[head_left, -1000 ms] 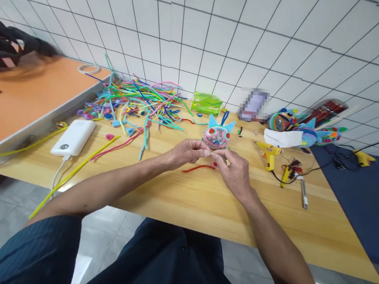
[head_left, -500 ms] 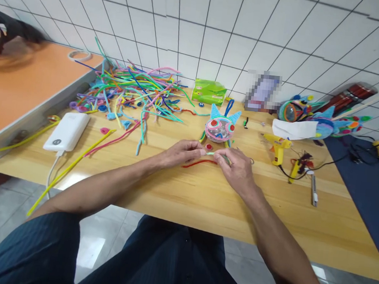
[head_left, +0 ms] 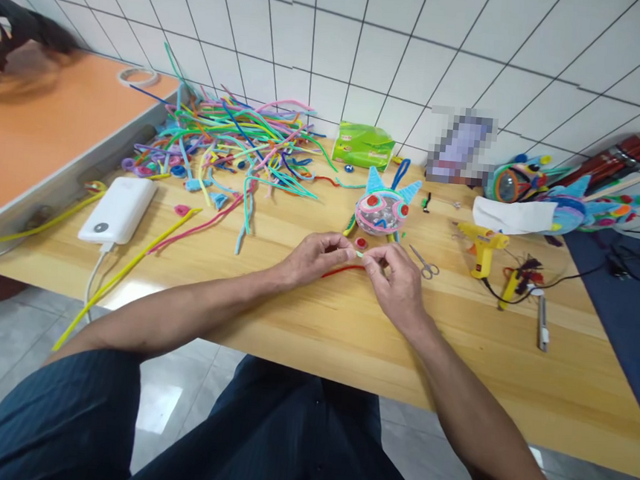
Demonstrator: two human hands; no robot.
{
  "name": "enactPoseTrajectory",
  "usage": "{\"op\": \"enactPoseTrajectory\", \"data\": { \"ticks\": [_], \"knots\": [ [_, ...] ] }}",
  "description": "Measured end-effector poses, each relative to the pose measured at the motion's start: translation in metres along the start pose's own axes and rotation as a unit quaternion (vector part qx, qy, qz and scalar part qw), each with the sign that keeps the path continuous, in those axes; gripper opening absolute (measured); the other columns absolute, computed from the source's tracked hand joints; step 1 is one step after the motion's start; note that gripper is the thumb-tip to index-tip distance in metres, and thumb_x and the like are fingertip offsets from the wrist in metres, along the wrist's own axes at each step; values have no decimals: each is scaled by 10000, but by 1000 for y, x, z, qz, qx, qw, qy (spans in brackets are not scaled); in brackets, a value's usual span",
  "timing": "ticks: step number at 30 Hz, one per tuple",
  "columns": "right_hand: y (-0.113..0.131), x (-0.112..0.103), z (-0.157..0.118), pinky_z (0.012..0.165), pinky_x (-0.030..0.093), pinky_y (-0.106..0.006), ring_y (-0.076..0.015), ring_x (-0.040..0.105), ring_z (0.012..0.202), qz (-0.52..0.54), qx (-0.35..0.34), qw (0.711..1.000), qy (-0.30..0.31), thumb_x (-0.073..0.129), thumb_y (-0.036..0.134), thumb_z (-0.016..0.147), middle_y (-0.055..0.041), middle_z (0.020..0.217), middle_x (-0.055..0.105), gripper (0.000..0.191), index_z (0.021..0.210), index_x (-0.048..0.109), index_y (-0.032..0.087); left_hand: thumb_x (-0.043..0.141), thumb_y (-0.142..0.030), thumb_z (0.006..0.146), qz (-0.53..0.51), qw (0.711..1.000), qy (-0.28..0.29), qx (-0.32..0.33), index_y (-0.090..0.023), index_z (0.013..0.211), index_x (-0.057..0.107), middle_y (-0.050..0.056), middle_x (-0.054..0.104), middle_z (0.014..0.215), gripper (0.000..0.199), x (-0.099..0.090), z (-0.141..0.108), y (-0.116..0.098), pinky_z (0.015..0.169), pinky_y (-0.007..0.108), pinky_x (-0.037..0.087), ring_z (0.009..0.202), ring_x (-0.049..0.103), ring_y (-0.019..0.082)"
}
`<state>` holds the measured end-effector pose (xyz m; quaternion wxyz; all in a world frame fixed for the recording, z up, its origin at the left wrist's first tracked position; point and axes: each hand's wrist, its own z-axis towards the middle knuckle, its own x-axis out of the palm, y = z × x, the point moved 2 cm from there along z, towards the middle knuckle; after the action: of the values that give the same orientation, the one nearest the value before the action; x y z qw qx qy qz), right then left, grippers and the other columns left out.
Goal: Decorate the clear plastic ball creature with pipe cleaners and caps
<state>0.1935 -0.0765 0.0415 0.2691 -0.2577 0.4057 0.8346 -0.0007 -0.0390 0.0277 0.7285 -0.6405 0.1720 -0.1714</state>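
Between my fingertips is a short piece of light green pipe cleaner [head_left: 359, 255], mostly covered by the fingers. My left hand [head_left: 321, 259] pinches one end and my right hand [head_left: 394, 275] the other, the two nearly touching. Under them a red pipe cleaner [head_left: 343, 270] lies on the table, partly hidden. Just beyond stands a clear round figure [head_left: 381, 212] with blue pointed ears, pink-and-red coil eyes and a dark blue loop on top. A small red coil [head_left: 361, 243] lies in front of it. Scissors [head_left: 425, 264] rest to the right of my right hand.
A heap of coloured pipe cleaners [head_left: 244, 144] fills the back left. A white power bank [head_left: 118, 210] and a long yellow pipe cleaner [head_left: 126, 275] lie left. On the right are a yellow glue gun [head_left: 483, 247], a cutter knife [head_left: 542, 324] and other decorated figures [head_left: 572, 206]. A green tissue pack [head_left: 363, 146] sits against the wall.
My hands have drawn closer together, and less of the light green pipe cleaner shows between them. The scissors are now more exposed beside my right hand. The view has shifted slightly.
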Motion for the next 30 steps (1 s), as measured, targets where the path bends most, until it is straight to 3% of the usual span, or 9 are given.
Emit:
{"op": "enactPoseTrajectory", "data": {
  "ticks": [5,12,17,21,25,30],
  "knots": [
    [1,4,-1,701,514,-333,-181,598,723,15,31,999,-14,619,253,1022,-4,799,649,154,868,621,260,755,-638,899,-38,999,-34,-11,-173,856,709,-22,587,699,469,3,0,6,654,258,408,677,505,115],
    [-6,-4,0,846,546,-391,-232,672,903,-57,-30,998,5,631,226,1029,-49,924,706,137,907,680,263,742,-459,938,168,983,7,74,-194,872,705,18,683,832,276,-11,7,-1,645,270,389,668,513,124],
    [-5,0,-1,837,541,-394,-239,682,896,-71,-65,995,29,617,218,1045,-49,881,718,172,891,679,263,696,-422,963,200,976,30,80,-193,805,676,9,635,754,279,-11,7,1,656,272,378,678,511,132],
    [-6,3,-1,761,532,-359,-205,653,779,-33,-12,999,26,637,249,1025,-22,817,704,149,883,681,263,700,-531,948,134,989,7,57,-185,843,688,-3,630,740,362,-8,6,7,661,270,387,673,500,125],
    [-3,10,-2,691,514,-320,-164,602,679,42,63,997,5,663,285,998,4,764,688,159,843,675,249,777,-689,853,-2,999,-42,12,-185,847,665,-13,616,740,516,2,2,14,658,264,408,672,496,114],
    [-2,15,-2,653,489,-312,-156,576,643,96,114,989,5,649,286,969,3,759,693,134,849,684,238,799,-752,808,-117,989,-42,-76,-193,896,638,-71,494,618,588,8,2,22,502,246,291,501,364,75]
  ]
}}
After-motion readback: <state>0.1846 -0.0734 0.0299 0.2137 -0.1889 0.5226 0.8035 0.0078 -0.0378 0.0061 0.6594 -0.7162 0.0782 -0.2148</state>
